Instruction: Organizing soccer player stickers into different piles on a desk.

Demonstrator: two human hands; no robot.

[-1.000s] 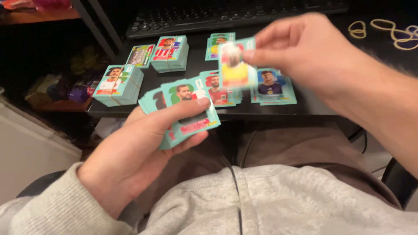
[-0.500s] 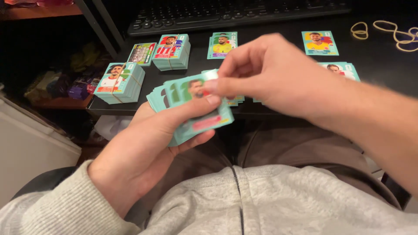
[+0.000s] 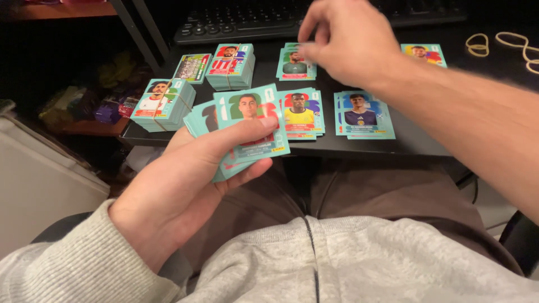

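Observation:
My left hand (image 3: 179,191) grips a fanned stack of teal picture cards (image 3: 252,126) over my lap, thumb pressed on the top card. My right hand (image 3: 348,42) reaches out over the black desk (image 3: 365,147), its fingertips pinched on the far edge of a single card showing a player in green (image 3: 295,66), which lies on top of a small far pile. Nearer the desk edge lie a pile topped by a player in yellow (image 3: 300,115) and a pile topped by a player in dark blue (image 3: 362,115).
Two thick card stacks bound with rubber bands (image 3: 163,104) (image 3: 230,60) stand at the left, a team-photo card (image 3: 192,67) between them. Another card pile (image 3: 424,54) lies at the far right. A black keyboard (image 3: 236,22) is behind; loose rubber bands (image 3: 505,45) lie far right.
My right hand took the top card from the stack in my left hand and carried it away to the far pile. Before that it laid a yellow card on the middle pile.

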